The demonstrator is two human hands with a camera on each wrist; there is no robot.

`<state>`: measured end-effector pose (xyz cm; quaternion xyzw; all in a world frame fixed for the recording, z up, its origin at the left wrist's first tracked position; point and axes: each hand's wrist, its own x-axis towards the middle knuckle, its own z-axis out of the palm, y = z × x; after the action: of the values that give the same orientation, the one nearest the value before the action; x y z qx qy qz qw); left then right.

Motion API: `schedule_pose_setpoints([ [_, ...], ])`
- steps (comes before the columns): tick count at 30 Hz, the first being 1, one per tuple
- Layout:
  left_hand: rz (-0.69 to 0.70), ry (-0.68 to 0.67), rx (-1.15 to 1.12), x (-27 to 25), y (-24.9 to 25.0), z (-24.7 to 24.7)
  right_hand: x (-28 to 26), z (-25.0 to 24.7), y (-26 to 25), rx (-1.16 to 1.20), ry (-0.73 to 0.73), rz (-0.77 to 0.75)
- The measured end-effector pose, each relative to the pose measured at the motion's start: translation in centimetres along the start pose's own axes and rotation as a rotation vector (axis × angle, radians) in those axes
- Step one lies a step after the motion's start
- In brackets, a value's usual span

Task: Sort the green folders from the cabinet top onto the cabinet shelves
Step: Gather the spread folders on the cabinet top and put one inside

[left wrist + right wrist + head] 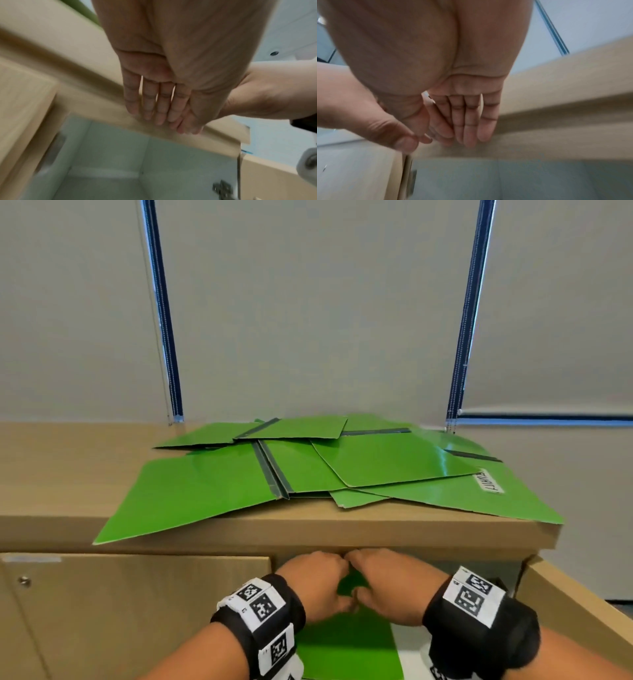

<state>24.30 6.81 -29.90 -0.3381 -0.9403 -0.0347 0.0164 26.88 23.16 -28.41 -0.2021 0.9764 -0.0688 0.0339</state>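
Several green folders (325,470) lie in a loose overlapping pile on the wooden cabinet top (68,474); some show dark spines, and one at the right carries a white label (489,481). Another green folder (349,645) lies flat on a shelf inside the open cabinet. Just above it, under the top's front edge, my left hand (315,587) and right hand (387,583) are side by side, almost touching. In the left wrist view my left hand (154,115) has straight fingers and holds nothing. My right hand (467,128) looks the same in the right wrist view.
The left cabinet door (137,611) is closed, and the right door (565,611) swings out towards me. The cabinet interior (120,155) is pale grey-white, with a metal hinge (221,189). Roller blinds with bead chains (171,337) hang behind the cabinet.
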Motion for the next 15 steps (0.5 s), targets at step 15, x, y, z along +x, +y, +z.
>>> schedule_pose_setpoints([
  [15,-0.292,0.123,0.083,2.4,-2.2,-12.4,5.0,-13.1,-0.4,0.362,0.343,0.131],
])
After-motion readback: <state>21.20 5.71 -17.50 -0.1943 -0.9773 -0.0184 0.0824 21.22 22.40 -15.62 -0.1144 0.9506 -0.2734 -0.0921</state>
